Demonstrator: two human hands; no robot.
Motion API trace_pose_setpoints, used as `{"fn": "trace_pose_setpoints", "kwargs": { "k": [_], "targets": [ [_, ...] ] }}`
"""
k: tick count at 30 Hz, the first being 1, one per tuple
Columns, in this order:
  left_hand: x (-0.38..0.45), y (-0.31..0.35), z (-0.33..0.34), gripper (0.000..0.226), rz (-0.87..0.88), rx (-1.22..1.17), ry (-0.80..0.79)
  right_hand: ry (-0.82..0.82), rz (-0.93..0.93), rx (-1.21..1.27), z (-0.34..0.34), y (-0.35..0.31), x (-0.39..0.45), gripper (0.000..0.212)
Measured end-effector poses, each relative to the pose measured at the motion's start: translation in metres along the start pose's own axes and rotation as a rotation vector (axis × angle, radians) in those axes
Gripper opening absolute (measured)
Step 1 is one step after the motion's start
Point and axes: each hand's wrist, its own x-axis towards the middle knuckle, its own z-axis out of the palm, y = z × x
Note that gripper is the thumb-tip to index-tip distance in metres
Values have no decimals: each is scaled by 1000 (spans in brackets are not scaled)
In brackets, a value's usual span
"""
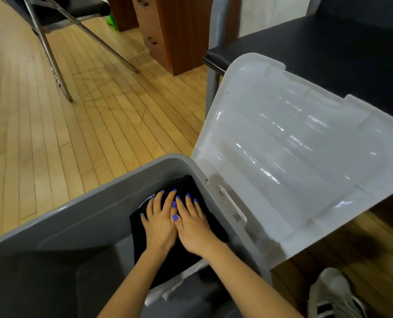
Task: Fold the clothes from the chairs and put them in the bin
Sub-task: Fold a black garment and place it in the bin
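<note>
Both hands lie flat, fingers straight, side by side on the black cloth [179,255] inside the grey bin [87,216]: left hand [160,222], right hand [194,228]. Right of them the clear lid [294,157] stands open against a black chair [328,53].

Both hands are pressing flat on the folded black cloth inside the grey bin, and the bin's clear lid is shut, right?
Not quite. The head view shows the translucent plastic lid swung open, not shut. The rest holds: the left hand and right hand press flat on the folded black cloth inside the grey plastic bin.
</note>
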Motion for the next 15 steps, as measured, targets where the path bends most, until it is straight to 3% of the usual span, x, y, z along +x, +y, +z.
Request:
{"fn": "trace_pose_setpoints", "kwargs": {
  "k": [2,4,11,15],
  "targets": [
    [5,2,-5,51,-64,-91,-21,-18,-12,210,-7,10,7,54],
    [15,-1,-6,45,-80,-79,-65,-31,-14,230,-6,18,11,60],
    [41,1,-4,44,-132,33,-235,-19,4,-21,8,21,10,77],
    [40,10,-1,44,-144,82,-235,54,192,-242,30,17,-21,58]
  ]
}}
